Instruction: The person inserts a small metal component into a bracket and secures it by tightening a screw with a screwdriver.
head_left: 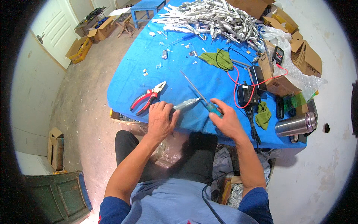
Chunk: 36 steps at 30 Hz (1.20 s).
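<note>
Now the left hand [161, 118] is pinching the grey part [187, 104], likely light, stiff, best held at eight o'clock; the right hand [226, 120] is gripping a screwdriver [213, 108]

The screwdriver [212, 107], teal-handled with a long thin metal shaft, slants tip up-left. The part [187, 103], pale grey and narrow, slants up rightward, its far end just beside the shaft.

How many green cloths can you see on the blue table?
2. One green cloth lies on the blue table, just nearer than the pile of pale parts. The other green cloth lies left of the steel flask. More could be hidden under the pile.
</note>
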Available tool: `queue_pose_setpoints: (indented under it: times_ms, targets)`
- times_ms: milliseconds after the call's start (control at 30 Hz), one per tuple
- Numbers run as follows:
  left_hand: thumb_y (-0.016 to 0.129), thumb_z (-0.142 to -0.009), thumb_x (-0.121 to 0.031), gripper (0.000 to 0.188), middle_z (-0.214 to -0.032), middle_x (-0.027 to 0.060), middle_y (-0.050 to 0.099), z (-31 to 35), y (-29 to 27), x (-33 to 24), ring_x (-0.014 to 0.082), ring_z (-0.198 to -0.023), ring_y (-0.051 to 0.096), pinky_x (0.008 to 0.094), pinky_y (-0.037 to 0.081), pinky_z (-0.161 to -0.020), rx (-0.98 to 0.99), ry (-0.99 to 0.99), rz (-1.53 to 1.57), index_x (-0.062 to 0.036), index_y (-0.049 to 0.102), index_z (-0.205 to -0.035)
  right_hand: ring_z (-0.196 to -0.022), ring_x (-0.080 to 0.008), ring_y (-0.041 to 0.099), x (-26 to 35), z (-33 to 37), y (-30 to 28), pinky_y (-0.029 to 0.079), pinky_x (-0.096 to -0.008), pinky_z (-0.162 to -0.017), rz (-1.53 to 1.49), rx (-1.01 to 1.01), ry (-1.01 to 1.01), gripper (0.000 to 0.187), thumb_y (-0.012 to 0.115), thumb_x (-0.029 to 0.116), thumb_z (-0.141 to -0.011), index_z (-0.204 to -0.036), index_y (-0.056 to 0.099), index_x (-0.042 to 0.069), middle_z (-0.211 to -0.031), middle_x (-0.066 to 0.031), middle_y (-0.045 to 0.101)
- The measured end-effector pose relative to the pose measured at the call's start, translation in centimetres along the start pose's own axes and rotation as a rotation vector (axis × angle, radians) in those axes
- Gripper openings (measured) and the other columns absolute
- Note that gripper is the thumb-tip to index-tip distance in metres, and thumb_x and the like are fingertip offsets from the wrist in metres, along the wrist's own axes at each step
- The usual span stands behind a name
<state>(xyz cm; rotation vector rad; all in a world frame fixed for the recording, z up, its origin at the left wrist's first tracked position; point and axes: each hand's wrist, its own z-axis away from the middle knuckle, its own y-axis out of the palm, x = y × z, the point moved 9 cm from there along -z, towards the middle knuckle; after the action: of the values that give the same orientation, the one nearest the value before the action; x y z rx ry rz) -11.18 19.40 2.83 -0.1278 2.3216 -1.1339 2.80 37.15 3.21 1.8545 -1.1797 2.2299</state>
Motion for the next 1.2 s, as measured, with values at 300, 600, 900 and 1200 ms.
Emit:
queue_pose_setpoints:
  times_ms: [300, 600, 900, 1200]
  targets:
    - [0.065, -0.089, -0.026, 0.024, -0.086, 0.0123, 0.055, -0.1, 0.2, 0.0, 0.0303, -0.085, 0.054, 0.0415, 0.038, -0.079, -0.008, 0.005, -0.002, -0.0023, 0.062, -0.095, -0.106, -0.0282, 0.066, 0.6, 8.5, -3.8, 0.049, -0.0356, -0.092, 0.022, 0.196, 0.066, 0.041, 0.063, 0.014, -0.09, -0.13, 0.058, 0.003, -0.115, -0.0191, 0.067]
    - [0.064, -0.09, -0.027, 0.025, -0.083, 0.0123, 0.053, -0.3, 0.3, -0.1, 0.0305, -0.082, 0.053, 0.0414, 0.037, -0.078, 0.001, -0.005, 0.002, -0.0024, 0.062, -0.091, -0.1, -0.0301, 0.069, -0.3, 9.4, -3.4, 0.052, -0.0348, -0.086, 0.067, 0.084, -0.062, 0.036, 0.065, 0.013, -0.089, -0.123, 0.064, 0.003, -0.11, -0.0204, 0.069]
    - [0.064, -0.09, -0.027, 0.025, -0.081, 0.0122, 0.053, -0.3, 0.2, -0.3, 0.0305, -0.081, 0.052, 0.0417, 0.037, -0.077, -0.023, 0.001, -0.012, -0.0026, 0.061, -0.09, -0.095, -0.0314, 0.069, -0.2, 9.3, -3.4, 0.053, -0.0362, -0.082, 0.074, 0.083, -0.059, 0.035, 0.064, 0.014, -0.09, -0.123, 0.064, 0.004, -0.107, -0.02, 0.07]
    - [0.066, -0.088, -0.026, 0.024, -0.081, 0.0123, 0.053, -0.2, 0.4, -0.2, 0.0308, -0.081, 0.053, 0.042, 0.037, -0.078, -0.03, -0.004, -0.03, -0.003, 0.061, -0.089, -0.094, -0.0311, 0.07, -0.2, 8.7, -3.7, 0.053, -0.0364, -0.081, 0.041, 0.142, 0.038, 0.034, 0.063, 0.015, -0.09, -0.123, 0.064, 0.005, -0.104, -0.0215, 0.069]
